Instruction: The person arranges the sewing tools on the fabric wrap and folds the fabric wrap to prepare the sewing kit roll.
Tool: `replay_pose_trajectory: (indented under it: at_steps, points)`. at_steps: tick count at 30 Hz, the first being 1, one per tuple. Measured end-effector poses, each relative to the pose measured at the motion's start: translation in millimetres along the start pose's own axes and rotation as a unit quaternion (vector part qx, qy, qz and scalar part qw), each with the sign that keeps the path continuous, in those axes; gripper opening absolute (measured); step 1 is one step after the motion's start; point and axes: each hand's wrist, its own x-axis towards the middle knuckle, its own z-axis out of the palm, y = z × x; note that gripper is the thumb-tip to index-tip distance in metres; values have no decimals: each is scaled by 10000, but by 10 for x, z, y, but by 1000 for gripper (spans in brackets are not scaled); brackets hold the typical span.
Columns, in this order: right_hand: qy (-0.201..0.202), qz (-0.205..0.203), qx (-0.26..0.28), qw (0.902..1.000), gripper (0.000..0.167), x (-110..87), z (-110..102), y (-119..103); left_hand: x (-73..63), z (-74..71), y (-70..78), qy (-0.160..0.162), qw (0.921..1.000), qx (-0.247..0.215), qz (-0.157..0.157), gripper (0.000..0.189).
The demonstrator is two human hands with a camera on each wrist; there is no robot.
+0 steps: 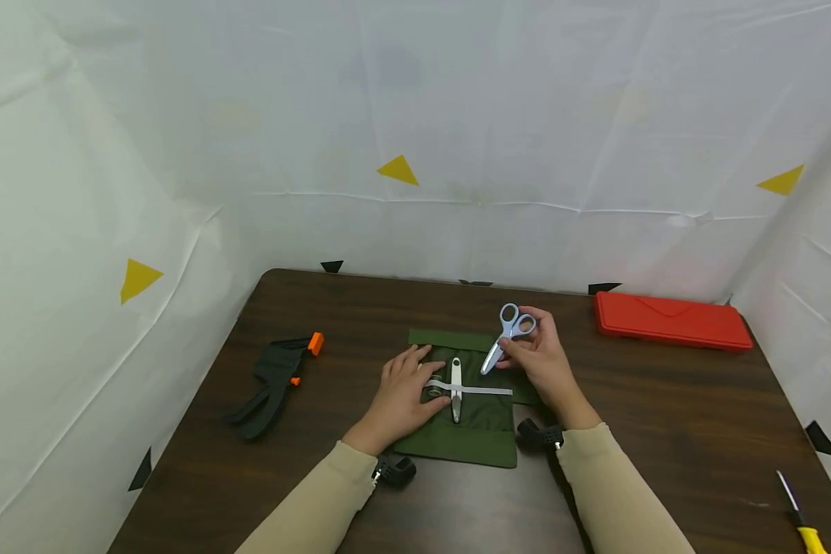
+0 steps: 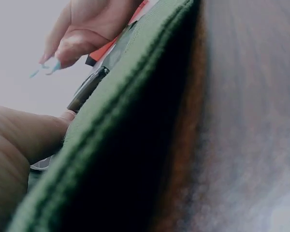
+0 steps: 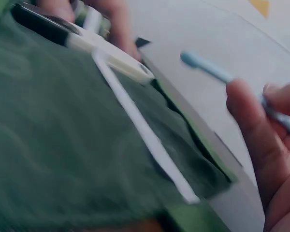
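A green cloth tool roll [image 1: 467, 448] lies unfolded on the dark wooden table. My left hand [image 1: 403, 394] rests on its left side, fingers spread beside a small round roll [image 1: 434, 386]. A white elastic strap [image 1: 488, 391] crosses the cloth over a slim white tool with a dark end [image 3: 113, 59]. Above the cloth's upper right part, my right hand [image 1: 543, 360] pinches light-blue scissors [image 1: 495, 355] near the handles, blades pointing down-left. The right wrist view shows the scissors [image 3: 210, 68] edge-on, off the cloth. The cloth's edge [image 2: 130, 92] hides much of the left wrist view.
A dark clamp with orange tips [image 1: 270, 385] lies at the table's left. At the back right is a red case [image 1: 672, 322]. A yellow-handled screwdriver [image 1: 808, 535] lies near the right front edge. White sheeting [image 1: 498, 100] encloses the table's back and sides.
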Motion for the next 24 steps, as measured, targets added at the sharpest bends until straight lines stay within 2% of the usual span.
replay_pose_trajectory:
  at_steps: [9,17,24]
  points:
    - [-187,607,-430,9971,77,-7,116,103,4,10,33,-35,10000,-24,-20,64]
    - [-378,597,-806,9942,74,-12,97,87,9,-5,60,27,10000,-53,25,63]
    - [-504,765,-859,9921,73,-9,104,67,-15,-18,69,66,9999,-82,22,63]
